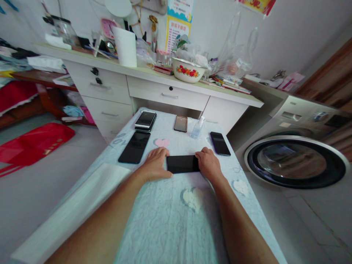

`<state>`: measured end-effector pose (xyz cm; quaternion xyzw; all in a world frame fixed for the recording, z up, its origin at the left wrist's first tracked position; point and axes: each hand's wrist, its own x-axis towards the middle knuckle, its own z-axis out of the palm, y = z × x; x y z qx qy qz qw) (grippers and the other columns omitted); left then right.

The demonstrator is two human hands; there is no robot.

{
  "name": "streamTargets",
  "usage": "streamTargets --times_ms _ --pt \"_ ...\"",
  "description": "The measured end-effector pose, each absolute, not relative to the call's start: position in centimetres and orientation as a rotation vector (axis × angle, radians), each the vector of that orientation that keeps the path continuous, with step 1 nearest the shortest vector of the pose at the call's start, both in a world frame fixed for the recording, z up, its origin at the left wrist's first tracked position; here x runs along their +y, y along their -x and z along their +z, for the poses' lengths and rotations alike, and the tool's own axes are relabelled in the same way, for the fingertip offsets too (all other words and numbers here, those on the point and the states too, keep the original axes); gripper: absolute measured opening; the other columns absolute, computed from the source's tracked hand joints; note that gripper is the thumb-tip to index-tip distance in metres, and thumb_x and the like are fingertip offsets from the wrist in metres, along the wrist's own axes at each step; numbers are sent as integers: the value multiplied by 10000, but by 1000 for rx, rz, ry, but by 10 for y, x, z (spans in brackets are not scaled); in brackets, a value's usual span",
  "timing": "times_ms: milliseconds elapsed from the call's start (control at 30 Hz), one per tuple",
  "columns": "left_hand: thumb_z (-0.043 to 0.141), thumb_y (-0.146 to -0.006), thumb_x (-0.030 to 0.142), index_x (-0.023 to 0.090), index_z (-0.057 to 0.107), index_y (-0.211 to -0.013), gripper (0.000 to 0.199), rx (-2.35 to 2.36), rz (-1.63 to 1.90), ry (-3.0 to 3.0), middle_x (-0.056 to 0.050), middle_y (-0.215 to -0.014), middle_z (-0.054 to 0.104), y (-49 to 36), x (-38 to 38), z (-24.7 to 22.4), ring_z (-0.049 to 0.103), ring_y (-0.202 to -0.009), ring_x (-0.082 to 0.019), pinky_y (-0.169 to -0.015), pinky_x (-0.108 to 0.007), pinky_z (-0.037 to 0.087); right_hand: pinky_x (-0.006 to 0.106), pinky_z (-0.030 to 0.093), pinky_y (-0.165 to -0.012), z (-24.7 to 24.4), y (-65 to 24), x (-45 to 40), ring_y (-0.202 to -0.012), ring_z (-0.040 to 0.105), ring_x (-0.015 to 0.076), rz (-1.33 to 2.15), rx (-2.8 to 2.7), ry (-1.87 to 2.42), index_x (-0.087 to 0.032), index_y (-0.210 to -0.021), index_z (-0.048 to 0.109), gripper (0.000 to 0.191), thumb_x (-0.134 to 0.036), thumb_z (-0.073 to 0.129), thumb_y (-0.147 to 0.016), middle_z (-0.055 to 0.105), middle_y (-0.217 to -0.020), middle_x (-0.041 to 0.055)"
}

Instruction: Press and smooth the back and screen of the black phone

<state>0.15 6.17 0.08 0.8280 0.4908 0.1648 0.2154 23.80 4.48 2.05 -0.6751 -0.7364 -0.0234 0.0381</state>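
Note:
A black phone (182, 164) lies sideways on the cloth-covered table (170, 220), screen up. My left hand (156, 164) is at its left end, thumb and fingers around the edge. At the right end my right hand (208, 161) grips the phone with curled fingers. Beyond my hands are a phone case (180, 123) and a clear spray bottle (197, 127). A large dark phone (134, 147) lies to the left, with a stack of phones (145, 120) behind it. Another phone (220, 143) rests near the right edge.
A folded white cloth (74, 209) runs along the table's left side. Behind stands a cluttered desk (165, 94) with a flowered bowl (189, 70) and a paper roll (125, 47). A washing machine (288, 121) is at the right, a red bag (35, 143) on the floor at left.

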Motion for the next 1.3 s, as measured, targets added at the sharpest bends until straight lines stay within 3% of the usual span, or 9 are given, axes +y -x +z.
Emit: streamTargets --times_ms 367,900,1300 --pt "680 -546 369 228 427 -1007 544 1364 462 -2292 -56 -1105 503 -1 61 1 467 -1098 -284 -971 -405 361 269 343 -849 19 -246 44 -951 498 185 -113 -2219 2114 -205 -965 701 355 -250 349 -980 579 -958 84" --pt "684 -549 374 234 427 -1008 544 1345 465 -2283 -50 -1109 493 -1 61 2 463 -1103 -278 -981 -396 358 240 343 -811 15 -255 32 -951 519 166 11 -2097 2090 -212 -991 692 345 -256 350 -985 595 -935 63" --pt "678 -553 383 231 430 -998 532 1343 460 -2277 -52 -1101 493 0 61 2 464 -1095 -278 -967 -396 365 270 345 -781 14 -234 27 -935 483 197 -122 -2210 2010 -229 -999 678 333 -267 348 -979 574 -955 74"
